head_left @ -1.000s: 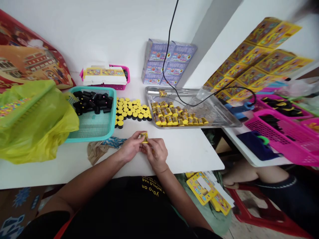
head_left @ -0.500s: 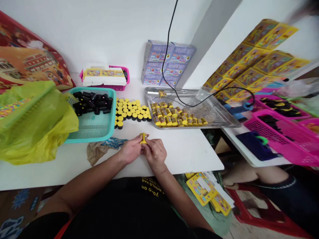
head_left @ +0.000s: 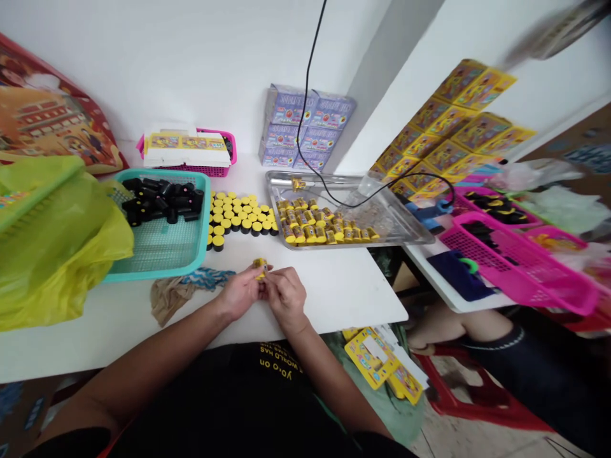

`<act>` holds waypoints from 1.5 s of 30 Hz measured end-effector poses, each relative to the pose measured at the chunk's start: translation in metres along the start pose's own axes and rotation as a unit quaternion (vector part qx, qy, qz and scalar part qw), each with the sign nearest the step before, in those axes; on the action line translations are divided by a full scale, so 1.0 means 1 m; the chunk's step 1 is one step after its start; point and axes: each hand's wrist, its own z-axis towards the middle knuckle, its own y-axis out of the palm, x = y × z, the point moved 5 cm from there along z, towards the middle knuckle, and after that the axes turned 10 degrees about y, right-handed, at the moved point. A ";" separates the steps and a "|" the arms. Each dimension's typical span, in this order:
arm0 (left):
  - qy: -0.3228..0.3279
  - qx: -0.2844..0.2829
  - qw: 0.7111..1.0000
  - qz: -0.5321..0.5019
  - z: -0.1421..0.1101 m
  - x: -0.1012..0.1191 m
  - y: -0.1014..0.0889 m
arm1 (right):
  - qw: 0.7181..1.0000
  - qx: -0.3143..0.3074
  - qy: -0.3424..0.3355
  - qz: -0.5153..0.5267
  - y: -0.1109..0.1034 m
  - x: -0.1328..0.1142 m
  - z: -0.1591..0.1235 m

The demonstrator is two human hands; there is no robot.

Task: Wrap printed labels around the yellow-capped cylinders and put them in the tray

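Note:
Over the front of the white table, my left hand (head_left: 238, 294) is closed around a small yellow cylinder (head_left: 259, 264) with a printed wrap. My right hand (head_left: 287, 294) is closed too, its thumb and fingers pinching at the cylinder's lower right side; the fingers hide its lower end. Beyond my hands stand many small black cylinders with yellow tops (head_left: 217, 242). To their right, similar yellow wrapped cylinders (head_left: 310, 234) lie in rows in a metal tray (head_left: 398, 219).
On the left, a teal basket (head_left: 162, 254) holds black cylinders (head_left: 165, 197), beside a yellow-green plastic bag (head_left: 62, 248). A crumpled cloth (head_left: 169, 298) lies nearby. A black cable (head_left: 310, 70) hangs across the tray. Pink baskets (head_left: 520, 270) and a seated person's leg (head_left: 458, 321) are at right.
The camera view has swung slightly right, so everything appears further left. Both hands stay together at the yellow cylinder, with the right fingertips slightly lower along its side.

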 end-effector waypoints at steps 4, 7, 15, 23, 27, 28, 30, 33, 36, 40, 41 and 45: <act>-0.003 0.008 1.000 0.023 0.001 -0.003 -0.003 | 0.999 0.019 -0.032 -0.012 0.000 -0.001 -0.003; -0.012 0.014 0.999 0.029 0.002 -0.004 -0.005 | 0.999 0.025 -0.040 -0.015 -0.003 -0.004 -0.004; -0.006 0.003 1.000 0.007 0.001 0.000 0.000 | 1.000 0.012 0.024 -0.013 -0.006 -0.005 0.002; 0.019 0.044 0.999 0.018 -0.001 -0.008 -0.006 | 0.991 -0.008 -0.074 -0.112 0.004 -0.010 -0.003; 0.024 0.030 0.999 0.005 0.001 -0.005 -0.004 | 0.998 0.004 -0.018 -0.052 0.000 -0.009 -0.002; 0.032 0.033 0.999 0.004 0.002 -0.003 -0.004 | 0.999 0.008 0.005 -0.038 -0.001 -0.008 -0.001; 0.047 0.040 0.998 0.011 0.003 0.002 -0.004 | 0.999 0.011 0.036 -0.027 -0.003 -0.005 0.001; 0.054 0.037 0.997 0.031 0.004 0.008 -0.005 | 0.999 0.001 0.036 -0.033 -0.002 -0.004 0.005; 0.053 0.032 0.997 0.035 0.005 0.011 -0.005 | 0.999 -0.012 0.029 -0.030 0.001 -0.004 0.009; 0.040 0.022 0.999 0.028 0.006 0.012 -0.005 | 0.998 -0.004 0.054 0.025 -0.001 -0.004 0.013; 0.035 0.016 0.999 0.030 0.006 0.011 -0.005 | 0.997 0.000 0.068 0.034 -0.002 -0.002 0.014; 0.004 -0.019 0.999 0.038 0.006 0.009 -0.005 | 0.991 -0.033 0.123 0.050 0.000 0.008 0.018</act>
